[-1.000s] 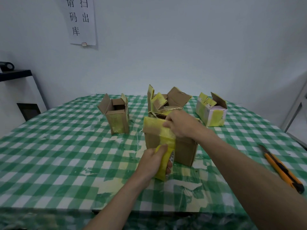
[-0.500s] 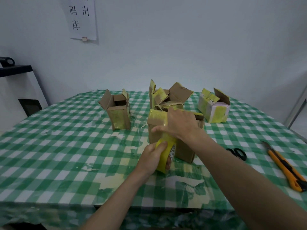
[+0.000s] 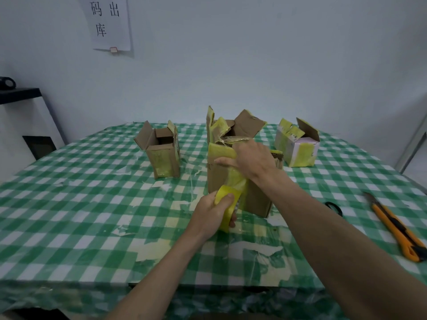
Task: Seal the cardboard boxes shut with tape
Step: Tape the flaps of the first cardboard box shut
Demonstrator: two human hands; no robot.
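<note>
While left hand (image 3: pixel 213 214) grips tape roll (image 3: pixel 227 205), right hand (image 3: pixel 248 161) seemingly presses flat on nearest box (image 3: pixel 254 197)

Even, soft indoor light — faint shadows, no glare, slight softness, wide-angle bowing at the edges

A green-and-white checked tablecloth (image 3: pixel 76 204) covers the table before a pale wall (image 3: pixel 254 54), where a paper notice (image 3: pixel 109 24) hangs; a white cabinet (image 3: pixel 20 125) stands at left.
</note>
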